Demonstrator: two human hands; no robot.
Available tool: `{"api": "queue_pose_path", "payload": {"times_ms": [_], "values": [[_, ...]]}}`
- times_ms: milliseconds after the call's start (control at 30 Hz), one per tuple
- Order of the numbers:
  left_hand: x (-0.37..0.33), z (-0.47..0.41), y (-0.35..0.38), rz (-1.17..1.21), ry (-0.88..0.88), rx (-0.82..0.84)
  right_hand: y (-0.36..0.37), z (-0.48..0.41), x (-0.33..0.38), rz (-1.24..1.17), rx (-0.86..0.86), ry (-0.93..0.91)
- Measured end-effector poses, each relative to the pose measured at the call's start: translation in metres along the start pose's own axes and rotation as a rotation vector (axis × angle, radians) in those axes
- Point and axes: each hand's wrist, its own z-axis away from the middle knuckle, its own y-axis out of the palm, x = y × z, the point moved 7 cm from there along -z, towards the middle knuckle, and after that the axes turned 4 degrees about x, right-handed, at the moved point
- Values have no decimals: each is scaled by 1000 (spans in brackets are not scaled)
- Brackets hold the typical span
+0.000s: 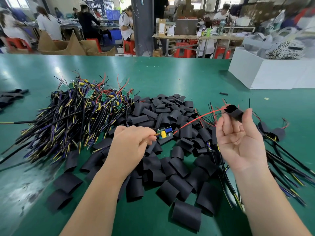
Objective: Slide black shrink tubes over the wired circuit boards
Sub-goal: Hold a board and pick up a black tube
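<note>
Centre of the frame, just above a heap of loose sleeves: small green circuit board (165, 133), carrying a yellow block and a blue block, pinched at its left end by the curled fingers of the left hand (131, 142). Running from the board's right end up toward the right: thin red wire (196, 117) with a black one alongside, both reaching the mouth of a shrink tube (234, 112). Short, matte black, flattened, tilted; gripped right of centre between thumb and fingertips of the right hand (238, 138), palm turned to the camera, remaining fingers loosely bent. Too blurred to tell whether the wire ends sit inside the tube. Board well apart from the tube, not yet covered.

Spread over the middle and lower frame on the green table (170, 74): pile of loose tubes (170, 167), the same black sleeves, some flat, some gaping. Left of centre: tangled pile of bare boards (81, 109) with black, yellow and purple leads. Near the right edge: sleeved boards (279, 133), cables trailing toward the lower right. Upper right: white box (272, 74).
</note>
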Motion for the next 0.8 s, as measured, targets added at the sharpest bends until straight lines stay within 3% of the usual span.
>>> {"api": "queue_pose_path", "payload": {"times_ms": [233,533,800], "values": [[-5,0,3,-6,25,33,-2,-2,0,41,23,2],[-10,0,9,161,12,50,23,12,-35,457,389,119],[-15,-3,11,373,28,48,28,17,-40,550,417,18]]}}
